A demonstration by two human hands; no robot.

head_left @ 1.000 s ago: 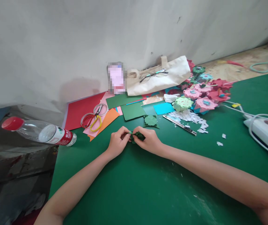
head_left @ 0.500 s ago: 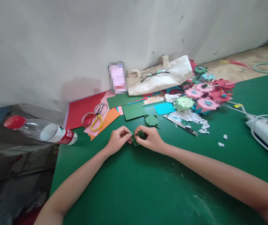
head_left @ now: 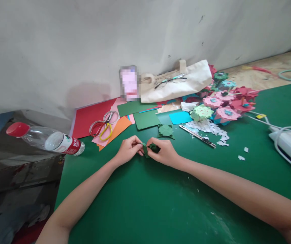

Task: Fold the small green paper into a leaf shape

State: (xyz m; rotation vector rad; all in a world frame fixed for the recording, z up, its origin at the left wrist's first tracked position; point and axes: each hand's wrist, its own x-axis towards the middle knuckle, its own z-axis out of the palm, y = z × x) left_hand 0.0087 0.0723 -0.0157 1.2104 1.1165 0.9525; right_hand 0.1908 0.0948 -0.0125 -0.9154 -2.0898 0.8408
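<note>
Between my hands is a small folded green paper piece (head_left: 145,151), low over the green table. My left hand (head_left: 130,149) pinches its left edge with thumb and forefinger. On the other side, my right hand (head_left: 164,150) is closed around the darker, crumpled-looking part, and its fingers hide much of the folds. Just beyond my right hand lies a green paper flower (head_left: 165,130). A stack of green paper squares (head_left: 146,120) and a utility knife (head_left: 197,136) rest close behind.
Scissors (head_left: 105,130) lie on coloured sheets at the left, near a water bottle (head_left: 51,139) at the table edge. A canvas bag (head_left: 178,84) with glasses, a phone (head_left: 129,83), paper flowers (head_left: 225,115), white paper scraps (head_left: 208,127) and a white corded device (head_left: 290,145) stand around the back and right.
The view has shifted slightly, so the table items appear a little farther right. Both hands keep their grip, and the green strip between them has turned slightly.
</note>
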